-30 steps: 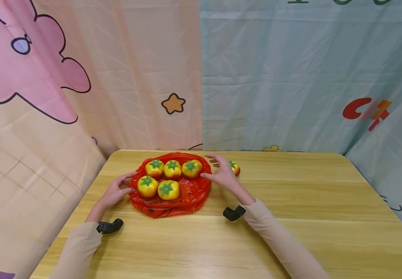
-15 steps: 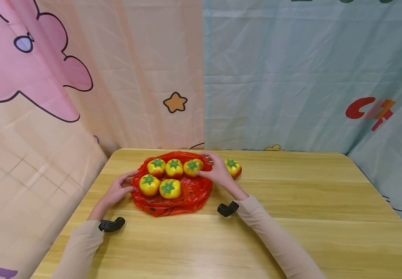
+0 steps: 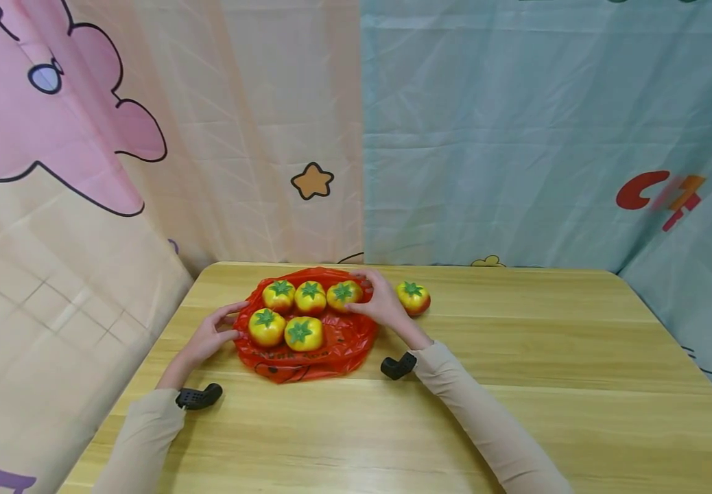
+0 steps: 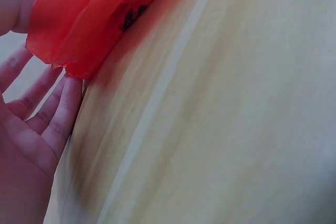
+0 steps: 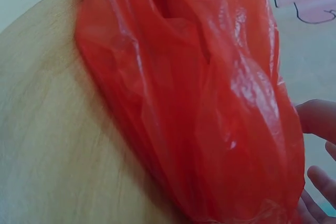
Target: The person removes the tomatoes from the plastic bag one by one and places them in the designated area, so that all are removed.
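A red plastic bag (image 3: 306, 367) lies spread at the left of the wooden table. Inside its rim sit several yellow-red toy tomatoes with green star-shaped tops, including a front-left tomato (image 3: 266, 328) and a rear-right tomato (image 3: 341, 295). My left hand (image 3: 210, 334) is at the bag's left edge; its fingertips touch the red plastic (image 4: 100, 19), fingers spread. My right hand (image 3: 383, 302) reaches over the bag's right rim, thumb and fingers apart beside the rear-right tomato. In the right wrist view the bag wall (image 5: 199, 119) hides part of its fingers.
One more toy tomato (image 3: 413, 298) stands on the table just right of my right hand. The wooden table (image 3: 516, 357) ends at a patterned curtain (image 3: 516, 137) behind. Black wrist devices (image 3: 198, 396) sit on both wrists.
My right hand has moved left over the bag's right rim, uncovering more of the lone tomato. My left hand stays at the bag's left edge. The view has shifted slightly.
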A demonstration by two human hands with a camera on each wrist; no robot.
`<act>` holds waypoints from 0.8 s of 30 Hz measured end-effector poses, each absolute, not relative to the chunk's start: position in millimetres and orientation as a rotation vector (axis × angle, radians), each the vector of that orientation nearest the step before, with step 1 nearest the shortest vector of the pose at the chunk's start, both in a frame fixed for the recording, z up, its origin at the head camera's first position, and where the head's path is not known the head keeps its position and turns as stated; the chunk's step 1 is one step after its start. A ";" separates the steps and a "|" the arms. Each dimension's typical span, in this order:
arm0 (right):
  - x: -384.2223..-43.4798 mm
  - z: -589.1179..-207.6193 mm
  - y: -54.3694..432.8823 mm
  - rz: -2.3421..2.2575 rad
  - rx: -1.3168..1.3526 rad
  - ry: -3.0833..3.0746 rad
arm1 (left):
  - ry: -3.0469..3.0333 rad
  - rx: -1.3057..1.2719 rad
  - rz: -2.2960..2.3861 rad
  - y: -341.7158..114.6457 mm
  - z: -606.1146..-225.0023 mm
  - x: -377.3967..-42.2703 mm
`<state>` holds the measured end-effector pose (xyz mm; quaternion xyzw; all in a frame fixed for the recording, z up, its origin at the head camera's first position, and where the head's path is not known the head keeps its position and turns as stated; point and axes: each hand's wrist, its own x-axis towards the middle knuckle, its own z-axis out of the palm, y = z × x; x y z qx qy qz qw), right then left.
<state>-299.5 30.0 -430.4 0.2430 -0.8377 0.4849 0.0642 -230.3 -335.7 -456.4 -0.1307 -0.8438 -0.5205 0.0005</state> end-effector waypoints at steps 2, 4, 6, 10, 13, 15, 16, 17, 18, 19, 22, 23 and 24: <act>-299.7 -431.8 29.5 1.469 0.728 -2.540 | -2.660 -0.413 -1.638 -336.6 -456.0 -230.5; -300.0 -433.2 29.1 1.480 0.715 -2.554 | -2.672 -0.400 -1.642 -337.5 -455.3 -230.4; -300.7 -434.6 28.4 1.493 0.704 -2.563 | -2.684 -0.395 -1.641 -338.0 -454.6 -230.4; -302.7 -438.8 27.5 1.471 0.693 -2.575 | -2.687 -0.394 -1.642 -337.6 -454.2 -229.9; -303.2 -441.6 27.5 1.432 0.700 -2.582 | -2.677 -0.402 -1.648 -336.5 -454.4 -229.2; -303.1 -442.3 27.4 1.418 0.710 -2.581 | -2.667 -0.407 -1.650 -335.6 -454.6 -228.6; -302.8 -442.5 27.3 1.414 0.713 -2.579 | -2.664 -0.407 -1.647 -335.4 -454.7 -228.4; -302.6 -442.8 27.3 1.414 0.716 -2.577 | -2.664 -0.409 -1.647 -335.3 -455.0 -228.4; -302.4 -443.2 27.1 1.409 0.718 -2.578 | -2.661 -0.412 -1.648 -335.2 -455.1 -228.4; -302.3 -443.6 26.9 1.399 0.717 -2.583 | -2.659 -0.415 -1.647 -335.2 -455.2 -228.5; -302.2 -445.4 26.0 1.374 0.702 -2.603 | -2.656 -0.416 -1.648 -335.7 -455.4 -229.3; -302.1 -445.9 25.6 1.368 0.697 -2.610 | -2.657 -0.418 -1.651 -335.9 -455.3 -229.5; -302.0 -446.4 25.1 1.364 0.692 -2.612 | -2.654 -0.418 -1.656 -336.0 -455.0 -229.5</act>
